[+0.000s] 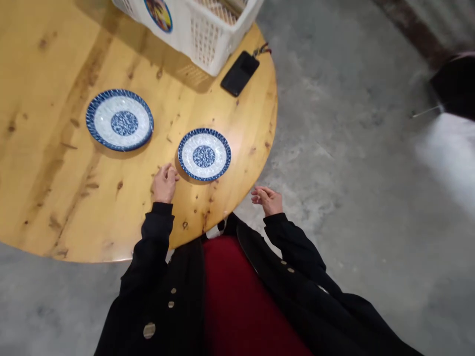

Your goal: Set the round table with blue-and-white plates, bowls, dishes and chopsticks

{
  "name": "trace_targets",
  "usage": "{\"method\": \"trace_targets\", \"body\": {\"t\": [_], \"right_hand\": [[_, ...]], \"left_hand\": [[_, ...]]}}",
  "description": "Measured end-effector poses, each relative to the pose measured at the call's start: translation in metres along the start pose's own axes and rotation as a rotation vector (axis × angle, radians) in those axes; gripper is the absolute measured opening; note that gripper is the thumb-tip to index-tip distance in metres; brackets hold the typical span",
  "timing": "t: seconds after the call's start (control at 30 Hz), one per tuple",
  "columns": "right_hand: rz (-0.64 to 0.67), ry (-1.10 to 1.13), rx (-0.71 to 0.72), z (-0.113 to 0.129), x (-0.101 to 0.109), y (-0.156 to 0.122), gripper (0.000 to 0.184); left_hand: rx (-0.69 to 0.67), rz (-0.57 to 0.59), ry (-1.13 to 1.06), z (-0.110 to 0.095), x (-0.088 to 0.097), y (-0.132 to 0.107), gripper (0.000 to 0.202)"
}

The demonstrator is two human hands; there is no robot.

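Observation:
Two blue-and-white patterned plates rest on a round wooden table. The smaller plate (204, 155) is nearer the right edge, and the larger plate (124, 122) is farther left. Just left of the smaller plate is my left hand (166, 183), its fingers loosely bent and nothing visible in them; whether it touches the plate's rim I cannot tell. My right hand (267, 200) hangs beyond the table's edge, over the floor, with loosely curved fingers apart and nothing held.
The wooden table (92, 212) has a curved edge close to my body. At the back stands a white plastic basket (208, 39) with slatted contents. A black phone (240, 73) with a strap lies beside it. Grey concrete floor (352, 173) surrounds the table; a dark object (454, 86) is at far right.

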State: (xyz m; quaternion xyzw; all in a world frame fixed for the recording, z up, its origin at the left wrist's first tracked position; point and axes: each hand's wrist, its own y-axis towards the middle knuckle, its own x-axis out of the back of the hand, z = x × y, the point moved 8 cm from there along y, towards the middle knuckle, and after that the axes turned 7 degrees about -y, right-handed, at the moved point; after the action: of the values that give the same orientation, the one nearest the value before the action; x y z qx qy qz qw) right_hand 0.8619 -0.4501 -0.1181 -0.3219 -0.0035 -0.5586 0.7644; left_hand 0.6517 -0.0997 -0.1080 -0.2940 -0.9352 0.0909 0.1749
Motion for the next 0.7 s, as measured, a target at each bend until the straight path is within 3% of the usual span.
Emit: {"method": "trace_targets", "body": {"t": [0.13,0.27,0.4,0.53,0.7], "right_hand": [[0.041,-0.035,-0.059,-0.025,-0.003,-0.017,0.037],[0.122,-0.049,-0.009,-0.026,-0.015,-0.016,0.038],[0.172,-0.051,0.009,-0.031,-0.013,-0.014,0.039],[0.185,-0.024,-0.022,-0.055,0.008,-0.029,0.039],[0.225,0.018,-0.059,-0.09,0.029,-0.06,0.038]], "left_hand": [[0.14,-0.086,-0.109,0.02,0.029,-0.035,0.03],[0.169,-0.23,-0.142,0.031,0.067,-0.088,0.03],[0.211,-0.33,-0.154,0.045,0.084,-0.142,0.04],[0.266,-0.341,-0.164,0.059,0.068,-0.186,0.048],[0.228,-0.22,-0.176,0.049,0.02,-0.237,0.051]]}}
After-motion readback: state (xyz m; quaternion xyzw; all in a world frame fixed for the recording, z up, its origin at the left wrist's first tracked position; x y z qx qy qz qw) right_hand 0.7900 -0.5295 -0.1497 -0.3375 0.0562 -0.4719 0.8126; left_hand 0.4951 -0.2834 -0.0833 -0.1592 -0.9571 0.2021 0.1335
